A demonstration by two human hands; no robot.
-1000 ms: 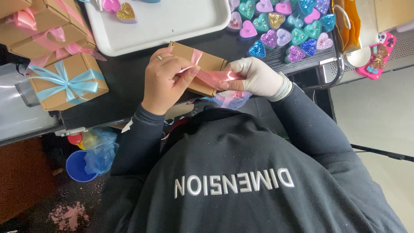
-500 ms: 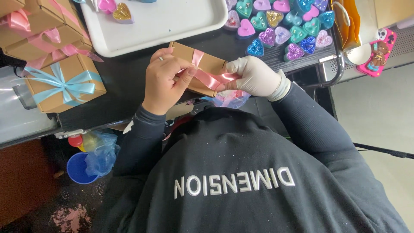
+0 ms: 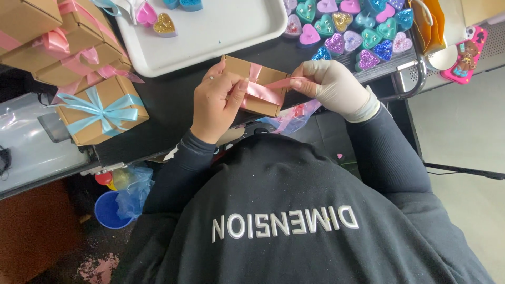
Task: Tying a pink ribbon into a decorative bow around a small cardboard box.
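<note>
The small brown box (image 3: 256, 84) sits between the hands: left hand (image 3: 214, 102) at its 9 o'clock pinning pink ribbon (image 3: 261, 92), gloved right hand (image 3: 331, 87) at 3 o'clock pinching the ribbon's end.

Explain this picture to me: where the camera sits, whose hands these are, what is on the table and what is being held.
The camera is worn on a person's head and looks down past their dark top at their own two hands. No machine is involved. The left hand, bare, presses on a small brown box and the pink ribbon laid across it. The right hand, in a pale glove, pinches the ribbon's end and draws it sideways. On the black table lie a white tray, a crowd of glittery hearts and boxes already tied, one with a blue bow.
</note>
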